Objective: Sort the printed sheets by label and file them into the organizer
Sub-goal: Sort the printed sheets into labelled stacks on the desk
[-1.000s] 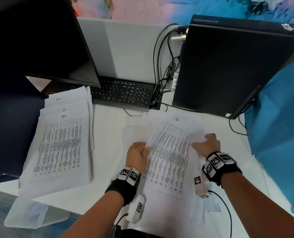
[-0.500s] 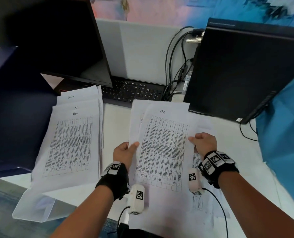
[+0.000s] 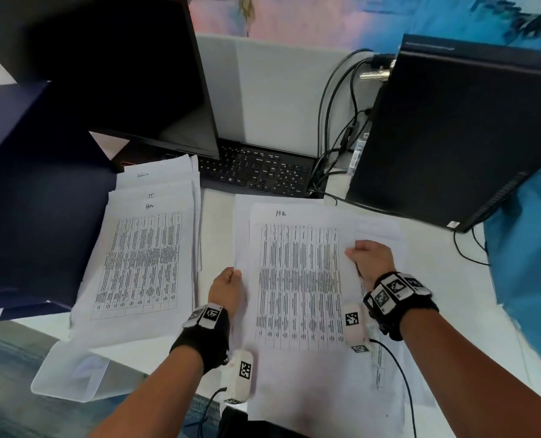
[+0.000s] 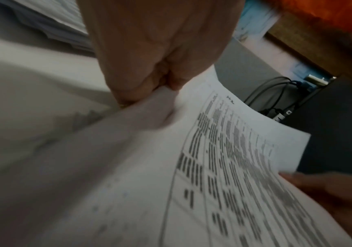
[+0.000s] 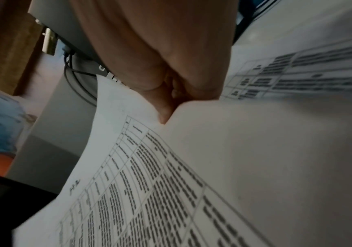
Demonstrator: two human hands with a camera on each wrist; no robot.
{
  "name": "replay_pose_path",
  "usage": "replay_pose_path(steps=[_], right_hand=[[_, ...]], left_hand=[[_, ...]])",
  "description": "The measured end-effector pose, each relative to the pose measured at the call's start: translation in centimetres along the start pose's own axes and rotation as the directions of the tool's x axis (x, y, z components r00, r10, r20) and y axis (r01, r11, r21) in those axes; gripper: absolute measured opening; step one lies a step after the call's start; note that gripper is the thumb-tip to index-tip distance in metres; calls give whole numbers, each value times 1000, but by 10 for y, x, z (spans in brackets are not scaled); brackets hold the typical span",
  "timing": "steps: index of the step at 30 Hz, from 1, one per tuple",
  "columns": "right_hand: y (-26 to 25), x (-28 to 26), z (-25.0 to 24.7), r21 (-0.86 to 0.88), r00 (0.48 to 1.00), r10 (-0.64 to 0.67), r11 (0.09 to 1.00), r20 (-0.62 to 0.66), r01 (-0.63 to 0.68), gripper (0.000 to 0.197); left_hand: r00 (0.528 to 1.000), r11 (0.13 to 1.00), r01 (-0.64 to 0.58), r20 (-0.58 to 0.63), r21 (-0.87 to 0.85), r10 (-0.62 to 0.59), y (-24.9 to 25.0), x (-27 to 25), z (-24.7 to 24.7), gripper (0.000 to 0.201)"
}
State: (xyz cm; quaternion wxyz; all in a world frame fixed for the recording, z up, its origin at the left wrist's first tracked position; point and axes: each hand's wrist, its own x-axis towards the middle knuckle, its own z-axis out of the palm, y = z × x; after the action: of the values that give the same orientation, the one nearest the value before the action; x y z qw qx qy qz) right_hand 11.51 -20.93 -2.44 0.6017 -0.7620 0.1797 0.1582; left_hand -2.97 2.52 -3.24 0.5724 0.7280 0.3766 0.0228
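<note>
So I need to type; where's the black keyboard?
Head view: the black keyboard lies at the desk's back, between the dark monitor and the black computer tower.

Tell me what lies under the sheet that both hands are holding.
Under the held sheet lie more printed sheets, peeking out at its right and far edges, on the white desk. How many there are, and their labels, stays covered.

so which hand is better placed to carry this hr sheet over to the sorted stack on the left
Left, probably. The left hand already pinches the HR sheet's left edge, nearest the sorted stack, whose top sheet looks marked HR too. The right hand holds the far edge and would have to cross over.
</note>
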Motion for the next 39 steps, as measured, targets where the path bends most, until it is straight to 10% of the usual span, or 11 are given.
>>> replay_pose_path(steps=[9, 14, 24, 33, 39], right_hand=[[-11, 13, 42, -161, 997, -45, 986, -59, 35, 23], [-14, 5, 55, -332, 995, 16, 943, 95, 17, 50], [-30, -47, 127, -362, 884, 53, 922, 465, 135, 21], [-17, -73, 225, -484, 874, -11, 829, 486, 280, 23], [-18, -90, 266, -558, 881, 5, 776, 474, 295, 28]], left_hand=[[994, 969, -112, 46, 221, 104, 5, -10, -11, 30], [998, 997, -67, 13, 27, 67, 5, -4, -37, 15], [956, 941, 1, -275, -337, -99, -3, 14, -91, 27], [920, 957, 100, -392, 271, 15, -12, 38, -188, 27], [980, 745, 135, -199, 653, -4, -22, 54, -222, 31]])
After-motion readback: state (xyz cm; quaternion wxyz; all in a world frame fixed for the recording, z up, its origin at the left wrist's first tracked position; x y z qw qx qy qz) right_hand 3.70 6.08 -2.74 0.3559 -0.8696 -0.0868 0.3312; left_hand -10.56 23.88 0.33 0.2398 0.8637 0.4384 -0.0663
